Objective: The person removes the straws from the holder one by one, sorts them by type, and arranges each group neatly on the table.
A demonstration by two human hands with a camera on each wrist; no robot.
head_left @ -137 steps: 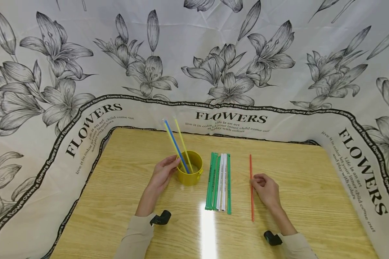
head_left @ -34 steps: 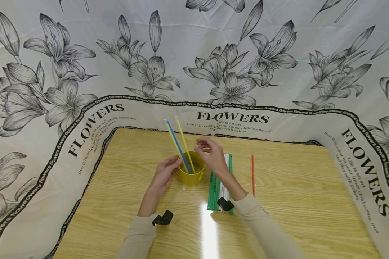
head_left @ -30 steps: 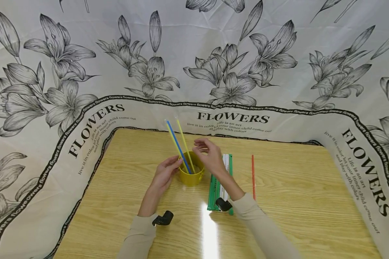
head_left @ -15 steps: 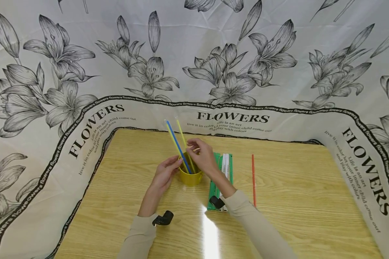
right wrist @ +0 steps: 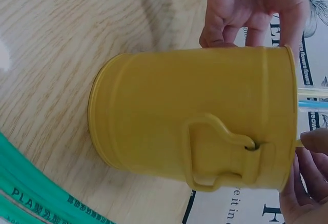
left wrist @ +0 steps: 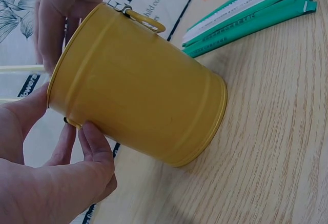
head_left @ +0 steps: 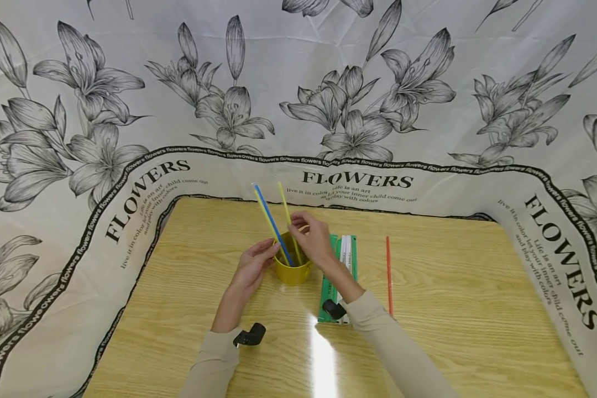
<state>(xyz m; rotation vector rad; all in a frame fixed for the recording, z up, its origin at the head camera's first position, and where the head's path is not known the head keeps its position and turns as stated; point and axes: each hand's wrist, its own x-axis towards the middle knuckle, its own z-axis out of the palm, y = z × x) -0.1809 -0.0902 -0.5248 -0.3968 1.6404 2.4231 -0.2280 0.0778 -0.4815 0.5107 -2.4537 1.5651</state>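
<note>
A yellow metal bucket (head_left: pixel 292 275) stands upright on the table, with a small looped handle (right wrist: pixel 205 119) on its side. My left hand (head_left: pixel 252 265) holds its left side, thumb at the rim and fingers curled by the other handle, as the left wrist view shows. Out of the bucket lean a blue drinking straw (head_left: pixel 270 215) with a yellow one along it, and a separate yellow straw (head_left: pixel 283 199). My right hand (head_left: pixel 312 237) is over the right rim, pinching that separate straw between thumb and fingers. The straws' lower ends are partly hidden inside the bucket.
Right of the bucket lie several paper-wrapped straws, green wrappers (head_left: pixel 326 304) and white wrappers (head_left: pixel 346 257), partly under my right forearm. Farther right a bare red straw (head_left: pixel 389 271) lies lengthwise on the wooden table (head_left: pixel 457 287). A flower-printed cloth (head_left: pixel 358 143) hangs behind.
My right hand came from the red straw across to the bucket and took hold of the separate yellow straw, whose top has shifted right. My left hand stays on the bucket.
</note>
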